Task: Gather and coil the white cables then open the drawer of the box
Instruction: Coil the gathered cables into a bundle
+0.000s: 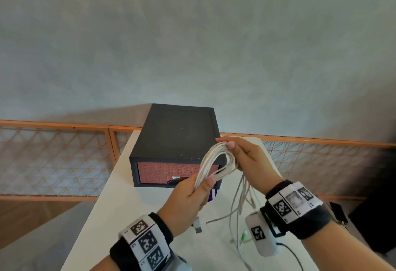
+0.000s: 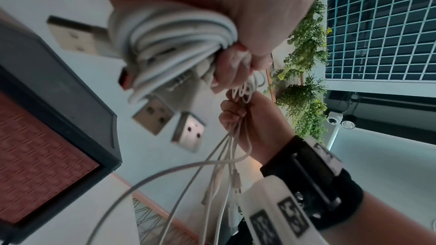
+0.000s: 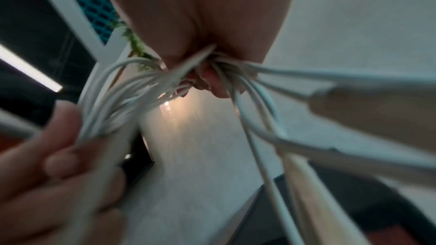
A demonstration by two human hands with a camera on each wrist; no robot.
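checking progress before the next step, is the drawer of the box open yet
No, the reddish drawer sits flush inside the black box while both hands hold the white cables.

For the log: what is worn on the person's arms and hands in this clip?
Both hands are bare: the left hand and right hand wear no gloves, and no sleeves show. Each wrist carries a wide black strap topped by a white band of square black-and-white markers. A white camera housing with its own marker hangs from the right wrist, trailing a thin black cable.

Head looks down; wrists close, sharing cables (image 1: 214,163).
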